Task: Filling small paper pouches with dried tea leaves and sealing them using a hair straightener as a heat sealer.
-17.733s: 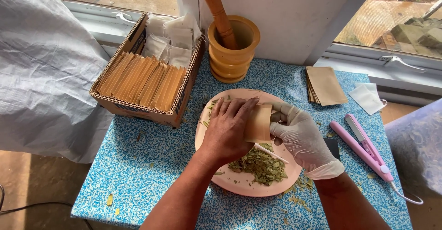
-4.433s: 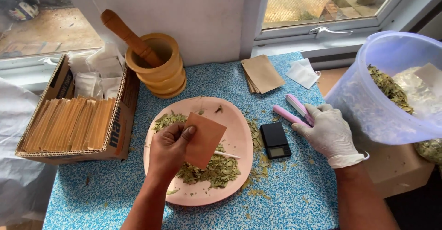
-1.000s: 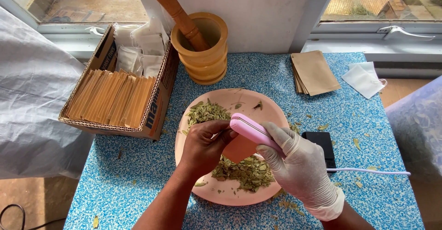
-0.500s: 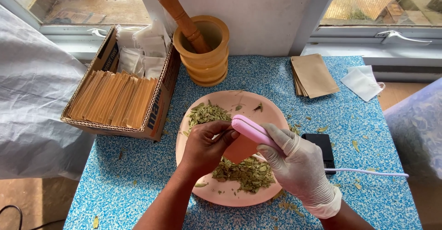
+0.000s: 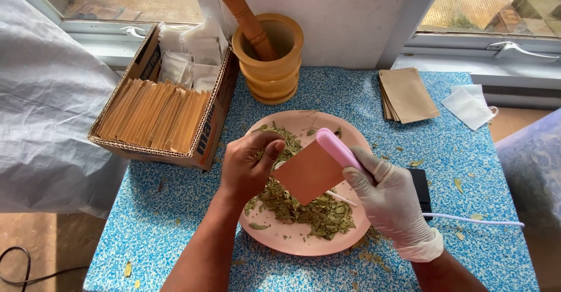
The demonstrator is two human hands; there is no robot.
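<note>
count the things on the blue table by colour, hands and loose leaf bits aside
pink: 2, plate, sealer
brown: 3, pouch, pouch stack, box
yellow: 1, mortar
black: 1, scale
white: 1, sachet
total: 8

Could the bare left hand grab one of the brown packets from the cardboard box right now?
Probably yes. The left hand looks free, since the sealer seems to hold the brown pouch. The cardboard box lies open-topped just to its left, with nothing between them and its packets standing upright.
</note>
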